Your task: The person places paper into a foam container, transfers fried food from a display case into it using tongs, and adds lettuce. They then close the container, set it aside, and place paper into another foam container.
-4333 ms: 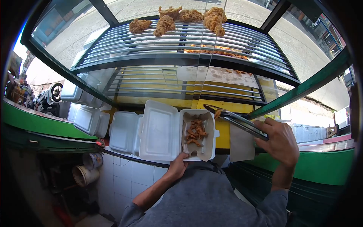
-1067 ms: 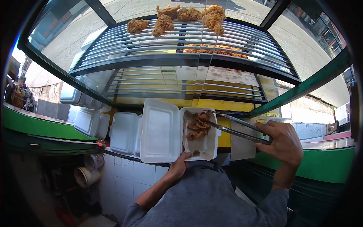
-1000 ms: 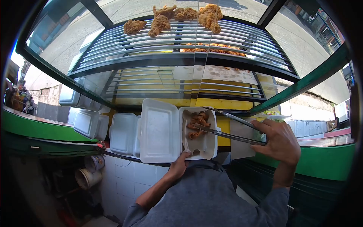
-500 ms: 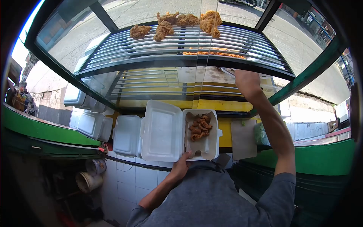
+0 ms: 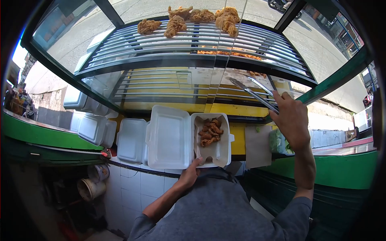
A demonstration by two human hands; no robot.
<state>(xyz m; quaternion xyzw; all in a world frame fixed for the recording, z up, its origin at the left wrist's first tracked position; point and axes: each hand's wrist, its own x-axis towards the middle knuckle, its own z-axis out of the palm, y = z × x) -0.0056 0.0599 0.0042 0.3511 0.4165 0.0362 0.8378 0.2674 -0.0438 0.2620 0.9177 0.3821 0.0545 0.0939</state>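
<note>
My left hand (image 5: 190, 175) grips the near edge of an open white foam box (image 5: 169, 138), fingers pressed together at the paper lining. Brown fried pieces (image 5: 211, 131) lie on that paper in the box's right half. On the right, my right hand (image 5: 291, 120) is closed round metal tongs (image 5: 255, 95). The tongs point up and left, their two arms apart with nothing between the tips, at the opening of the glass case.
Several fried chicken pieces (image 5: 175, 26) rest on the case's upper rack (image 5: 144, 48). Closed foam boxes (image 5: 132, 140) are stacked at the left. Brown paper (image 5: 258, 146) and a bag of greens (image 5: 279, 142) lie right of the open box.
My right hand has come back out of the case, to the right and nearer, and the tongs now show fully. My left hand stays at the box.
</note>
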